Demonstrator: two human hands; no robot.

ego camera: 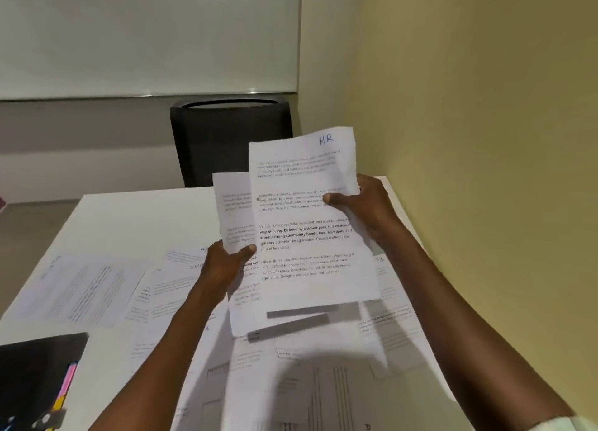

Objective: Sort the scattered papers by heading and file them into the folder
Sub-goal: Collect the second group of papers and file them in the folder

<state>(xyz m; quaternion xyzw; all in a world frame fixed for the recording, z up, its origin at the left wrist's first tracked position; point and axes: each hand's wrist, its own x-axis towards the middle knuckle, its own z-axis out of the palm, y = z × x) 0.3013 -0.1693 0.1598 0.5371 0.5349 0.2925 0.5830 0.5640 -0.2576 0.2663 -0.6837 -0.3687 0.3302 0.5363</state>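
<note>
up above the white table (106,223), two hands hold two sheets: the right hand (362,205) pinches the front sheet marked hr (307,223), the left hand (226,262) grips the sheet behind (234,204). more papers (90,288) lie scattered below, one black folder (35,372) at left.

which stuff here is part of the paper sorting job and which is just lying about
Part of the job:
- sheet headed HR, pinched by the right hand
- second sheet behind it, held by the left hand
- scattered papers on the white table
- black folder with coloured tabs

Just lying about:
- black chair
- whiteboard
</note>
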